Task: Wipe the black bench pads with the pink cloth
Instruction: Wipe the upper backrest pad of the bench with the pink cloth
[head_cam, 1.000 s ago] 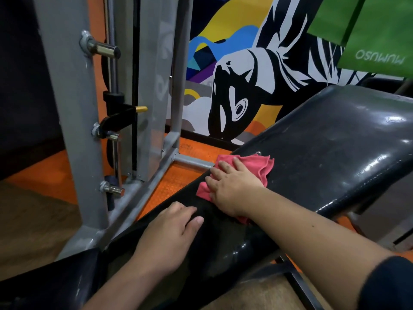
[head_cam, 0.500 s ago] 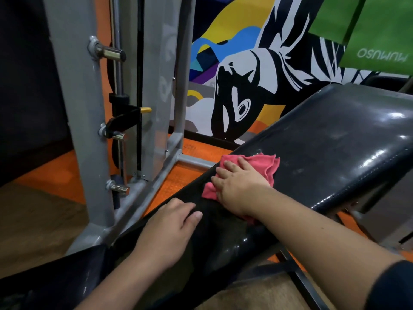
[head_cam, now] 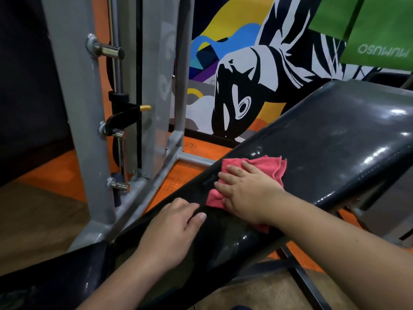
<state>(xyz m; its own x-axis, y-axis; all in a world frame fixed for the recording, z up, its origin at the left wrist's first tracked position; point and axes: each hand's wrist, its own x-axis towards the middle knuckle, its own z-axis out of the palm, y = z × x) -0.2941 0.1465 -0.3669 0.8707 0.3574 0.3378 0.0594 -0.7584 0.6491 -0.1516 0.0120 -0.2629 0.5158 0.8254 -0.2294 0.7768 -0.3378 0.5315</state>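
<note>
Now my right hand (head_cam: 248,193) presses the pink cloth (head_cam: 266,168) flat-fingered onto the black bench pad (head_cam: 335,135); my left hand (head_cam: 172,233) rests relaxed beside it.

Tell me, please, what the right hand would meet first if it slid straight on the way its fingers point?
The right hand points up-left across the black bench pad. It would likely run off the pad's far edge first; the grey frame bar lies beyond, lower down, though depth is unclear.

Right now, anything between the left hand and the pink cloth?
Head view: only bare black bench pad separates the left hand from the pink cloth under the right hand.
</note>
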